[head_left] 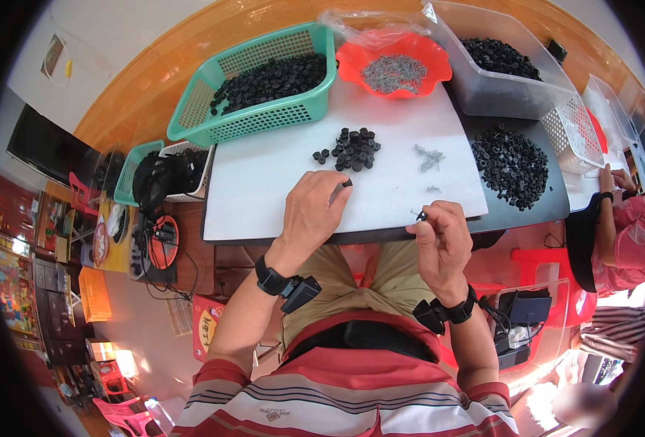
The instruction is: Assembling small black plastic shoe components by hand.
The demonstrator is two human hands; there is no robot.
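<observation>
Between thumb and forefinger my left hand (309, 207) pinches a small black round part (347, 183), just over the white work surface (264, 197). My right hand (445, 244) is closed near the table's front edge. Its fingertips grip a small black plastic piece (421, 216), with a thin silvery metal bit sticking out at its left. Beyond my left hand lies a pile of black round parts (356, 149), two or three of them set apart on its left. Farther from my right hand is a small heap of silvery metal pins (429, 158), with a few loose pins (434, 189) nearer.
Along the back stand a green basket (264, 116) of black parts, a red scalloped bowl (439, 69) of metal pins and a clear bin (497, 102) of black pieces. Small black rings (510, 166) cover the dark board at right. Another person's hand (617, 180) works at far right.
</observation>
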